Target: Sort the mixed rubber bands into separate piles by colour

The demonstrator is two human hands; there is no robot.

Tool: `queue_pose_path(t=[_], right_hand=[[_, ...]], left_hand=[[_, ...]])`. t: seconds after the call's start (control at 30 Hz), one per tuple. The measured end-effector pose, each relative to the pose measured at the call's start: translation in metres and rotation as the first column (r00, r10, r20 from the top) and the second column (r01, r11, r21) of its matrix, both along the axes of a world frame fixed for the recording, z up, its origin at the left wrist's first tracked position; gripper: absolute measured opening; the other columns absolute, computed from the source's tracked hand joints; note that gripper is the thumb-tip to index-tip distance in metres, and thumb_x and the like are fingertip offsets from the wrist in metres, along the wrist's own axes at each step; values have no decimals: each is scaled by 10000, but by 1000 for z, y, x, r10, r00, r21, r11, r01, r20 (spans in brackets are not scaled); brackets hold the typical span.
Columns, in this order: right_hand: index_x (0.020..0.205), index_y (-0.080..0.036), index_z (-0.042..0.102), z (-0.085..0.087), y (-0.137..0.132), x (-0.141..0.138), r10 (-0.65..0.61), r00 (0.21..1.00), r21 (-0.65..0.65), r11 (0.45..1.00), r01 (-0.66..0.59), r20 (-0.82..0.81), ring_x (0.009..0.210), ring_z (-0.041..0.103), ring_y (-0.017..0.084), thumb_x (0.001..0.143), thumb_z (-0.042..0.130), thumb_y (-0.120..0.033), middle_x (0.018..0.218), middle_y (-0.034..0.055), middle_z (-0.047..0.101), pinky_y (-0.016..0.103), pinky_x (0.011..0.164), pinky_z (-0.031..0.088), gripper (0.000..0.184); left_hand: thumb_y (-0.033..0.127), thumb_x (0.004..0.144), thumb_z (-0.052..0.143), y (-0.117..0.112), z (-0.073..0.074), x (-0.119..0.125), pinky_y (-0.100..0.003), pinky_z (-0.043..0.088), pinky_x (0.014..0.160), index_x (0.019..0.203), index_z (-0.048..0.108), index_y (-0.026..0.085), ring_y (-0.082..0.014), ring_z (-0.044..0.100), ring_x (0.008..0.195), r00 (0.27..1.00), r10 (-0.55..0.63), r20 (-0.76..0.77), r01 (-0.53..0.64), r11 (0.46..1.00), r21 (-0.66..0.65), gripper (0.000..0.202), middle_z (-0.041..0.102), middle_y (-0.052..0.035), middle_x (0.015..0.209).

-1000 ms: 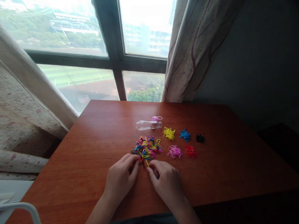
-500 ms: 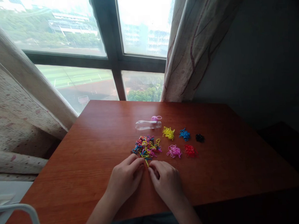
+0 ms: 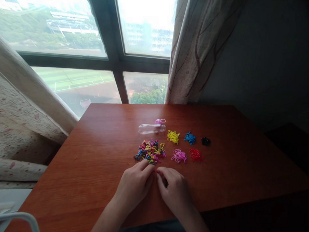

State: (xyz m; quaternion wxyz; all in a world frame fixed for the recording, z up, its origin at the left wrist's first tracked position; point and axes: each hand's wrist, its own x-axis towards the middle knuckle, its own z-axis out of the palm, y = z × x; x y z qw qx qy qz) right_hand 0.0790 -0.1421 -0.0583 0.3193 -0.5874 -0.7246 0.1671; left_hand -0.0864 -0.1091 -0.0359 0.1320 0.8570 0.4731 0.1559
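Clips point(image 3: 148, 150) lie piled near my left hand point(image 3: 134, 180) and right hand point(image 3: 175, 185); fingers curl, but I can't tell if they're pinching.

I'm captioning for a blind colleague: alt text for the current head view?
A person's left hand and right hand are close together, in front of a mixed pile of colourful looped clips on a wooden table. Right of that pile are yellow, blue, black, pink and red ones; beyond it, a clear bottle lies on its side.
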Motion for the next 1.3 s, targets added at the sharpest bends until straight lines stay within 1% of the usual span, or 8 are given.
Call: queue_pose_path(t=[0.27,0.47,0.6,0.7,0.83,1.0,1.17,1.3], right_hand=[[857,-225,635,4,-1,-2,5,1000,-35,999,-5,-24,738,621,171,889,482,-140,773,7,674,253,672,384,177],[878,-221,653,2,2,-2,2,999,-18,1000,-3,-41,725,633,162,879,486,-141,768,10,683,236,675,404,185],[879,-224,657,1,2,-2,4,999,-3,1000,-4,-42,730,638,161,875,488,-130,776,10,687,234,688,414,194],[877,-223,657,1,2,-2,8,999,-9,1000,-9,-45,732,637,163,872,488,-123,775,10,687,235,688,412,196],[876,-222,656,2,2,-2,15,998,-28,999,-17,-67,748,634,169,871,488,-127,789,14,688,244,698,404,193],[882,-223,652,3,1,-1,16,997,-46,999,-20,-71,757,631,170,875,489,-130,801,12,688,249,701,395,188],[855,-224,639,3,1,-2,24,999,-37,999,-25,-27,748,629,166,896,480,-138,776,11,683,244,694,387,185],[859,-228,640,1,0,-2,25,1000,-26,999,-25,10,735,626,162,892,499,-133,771,6,684,240,685,382,172]], left_hand=[[214,890,535,30,24,19,-233,468,689,903,669,236,-150,640,787,959,87,271,-76,996,-50,137,675,-24,922],[211,852,552,96,47,68,-251,442,650,877,707,208,-160,622,726,991,22,132,-23,1000,5,158,696,-47,878],[197,811,582,130,43,94,-272,432,632,897,742,204,-184,625,678,996,0,94,1,1000,-13,182,713,-67,793],[236,816,590,139,39,100,-270,411,598,896,753,203,-183,617,631,996,9,91,-7,1000,-20,184,712,-66,727],[274,846,572,130,43,82,-250,382,584,856,742,203,-162,618,649,991,40,129,-41,999,1,184,717,-49,760],[262,875,553,97,49,35,-217,365,573,860,716,201,-121,574,619,976,82,204,-86,996,10,175,689,-2,714],[331,895,561,53,39,-1,-209,391,542,876,705,170,-109,532,570,862,221,457,-161,973,-167,218,664,8,676],[355,907,553,23,24,-13,-216,430,559,850,692,161,-126,575,607,812,298,501,-190,948,-255,245,673,-4,703]])
